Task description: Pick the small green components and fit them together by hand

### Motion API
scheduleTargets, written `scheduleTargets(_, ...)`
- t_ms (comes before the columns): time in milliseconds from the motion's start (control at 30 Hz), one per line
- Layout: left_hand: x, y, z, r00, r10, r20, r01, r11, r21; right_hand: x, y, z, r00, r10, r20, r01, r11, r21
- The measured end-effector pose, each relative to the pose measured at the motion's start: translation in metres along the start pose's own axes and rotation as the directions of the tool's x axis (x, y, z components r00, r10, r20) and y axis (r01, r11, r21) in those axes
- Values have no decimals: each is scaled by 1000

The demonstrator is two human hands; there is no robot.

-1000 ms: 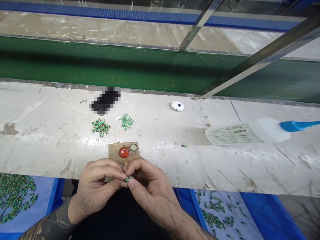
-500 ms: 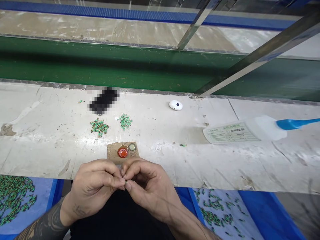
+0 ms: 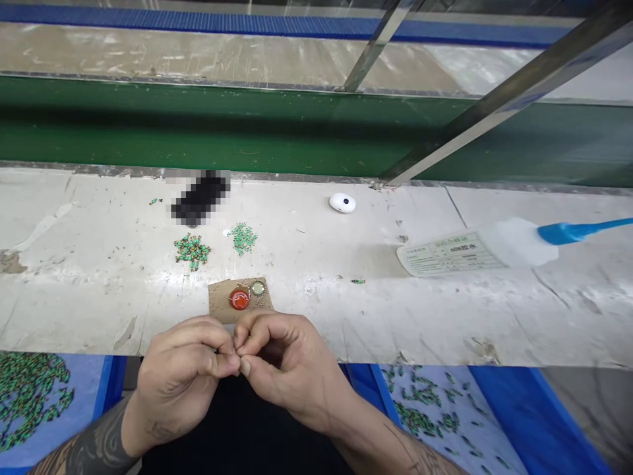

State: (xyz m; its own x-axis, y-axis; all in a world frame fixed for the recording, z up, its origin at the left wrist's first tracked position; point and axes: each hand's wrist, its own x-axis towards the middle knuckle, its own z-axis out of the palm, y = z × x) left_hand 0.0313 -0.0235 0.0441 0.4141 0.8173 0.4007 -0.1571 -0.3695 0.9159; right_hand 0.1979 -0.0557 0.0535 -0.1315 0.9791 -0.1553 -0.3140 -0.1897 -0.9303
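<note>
My left hand (image 3: pixel 190 373) and my right hand (image 3: pixel 291 369) meet fingertip to fingertip at the table's near edge. Both are closed in a pinch, and whatever lies between the fingertips is too small and covered to make out. Just beyond them is a brown cardboard piece (image 3: pixel 220 302) bearing a cap of orange-red stuff (image 3: pixel 240 299) and a smaller cap with pale contents (image 3: pixel 258 288). Farther back are a pile of green-and-brown small pieces (image 3: pixel 192 251) and a pile of tiny light-green pieces (image 3: pixel 242 238).
A white bottle with a blue nozzle (image 3: pixel 524 245) lies at the right. A white oval case (image 3: pixel 342 202) and a blurred-out dark object (image 3: pixel 200 198) sit farther back. Blue trays of green pieces (image 3: pixel 34 389) (image 3: pixel 420 422) flank my lap. A metal post (image 3: pixel 445 142) rises beyond the table.
Both hands remain pinched together, with the fingers shifted slightly. A green speck between the fingertips earlier is now hidden. The whole view has shifted a little; the table items look unmoved.
</note>
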Motion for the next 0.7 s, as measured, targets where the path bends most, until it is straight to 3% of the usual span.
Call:
scheduleTargets(100,3,1,-5,997,-65,51,64,998,21,3,-2,-3,998,56,27,-57,998,24)
scheduleTargets(200,8,3,-11,970,-232,72,230,973,35,3,-5,-5,994,104,45,-105,994,16)
scheduleTargets(367,8,2,-11,808,-589,12,579,791,-197,-3,-4,-3,998,59,1,-59,993,-105)
scheduleTargets(567,10,3,-5,686,-727,45,680,617,-397,-5,2,-1,976,-215,-37,189,918,-347)
scheduleTargets(700,11,2,-3,655,-755,37,690,576,-438,-2,3,-2,959,-283,-7,255,875,-411)
